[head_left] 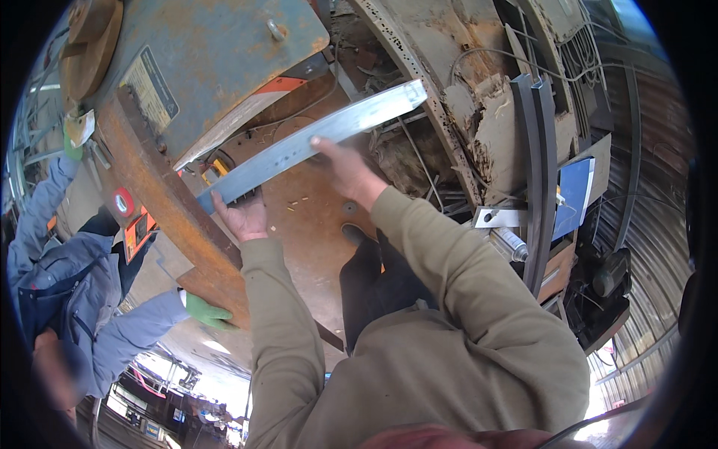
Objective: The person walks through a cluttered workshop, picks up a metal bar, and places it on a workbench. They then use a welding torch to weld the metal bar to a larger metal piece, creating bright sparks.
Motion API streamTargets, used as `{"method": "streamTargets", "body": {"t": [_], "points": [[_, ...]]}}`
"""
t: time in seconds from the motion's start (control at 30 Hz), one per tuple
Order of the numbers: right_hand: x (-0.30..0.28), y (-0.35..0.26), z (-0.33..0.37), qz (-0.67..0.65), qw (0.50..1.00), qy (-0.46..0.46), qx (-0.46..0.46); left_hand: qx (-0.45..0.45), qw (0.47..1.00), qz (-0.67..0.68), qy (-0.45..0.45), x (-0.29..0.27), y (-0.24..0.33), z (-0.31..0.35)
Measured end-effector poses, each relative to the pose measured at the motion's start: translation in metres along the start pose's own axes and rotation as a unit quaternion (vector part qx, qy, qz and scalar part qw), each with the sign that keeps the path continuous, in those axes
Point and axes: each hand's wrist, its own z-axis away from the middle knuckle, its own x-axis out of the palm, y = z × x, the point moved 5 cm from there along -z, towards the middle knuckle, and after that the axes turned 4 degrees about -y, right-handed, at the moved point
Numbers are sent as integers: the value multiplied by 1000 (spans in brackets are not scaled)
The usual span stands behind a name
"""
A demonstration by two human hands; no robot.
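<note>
A long silvery metal bar (329, 133), flat-faced and shiny, runs slantwise in front of me from lower left to upper right. My left hand (243, 215) grips its lower left part, thumb against the near face and fingers underneath. Farther along, my right hand (348, 168) holds the bar near its middle, thumb on the near edge; that hand is slightly blurred. The bar's left end comes close to a rusty steel beam (161, 176); whether they touch I cannot tell.
At the left a co-worker in a blue-grey jacket (75, 292) rests a green-gloved hand (209, 313) on the beam. A large grey-green machine housing (217, 52) stands ahead. Dark steel bars (535, 179), a spray can (510, 245) and a blue panel (576, 196) are at right.
</note>
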Motion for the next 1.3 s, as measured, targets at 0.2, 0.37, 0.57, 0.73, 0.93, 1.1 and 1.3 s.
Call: {"method": "streamTargets", "body": {"t": [0.2, 0.37, 0.57, 0.73, 0.93, 1.1, 1.3], "points": [[7, 23, -42, -34, 999, 7, 18, 56, 994, -11, 89, -11, 12, -13], [-18, -23, -69, -71, 997, 29, -11, 20, 999, -18, 19, 22, -22, -22], [-20, -34, -76, -108, 994, 21, -24, 24, 996, -83, -2, 48, -31, -27], [-16, -36, -77, -134, 991, 14, -25, 27, 991, -123, -44, 66, -22, -24], [-7, -38, -74, -155, 987, 14, -32, 52, 989, -129, -54, 84, -15, -17], [-4, -35, -72, -124, 991, 38, -28, 45, 993, -102, -33, 75, -11, -25], [-5, -36, -71, -138, 990, 9, -21, 38, 993, -115, -17, 62, -15, -31]]}}
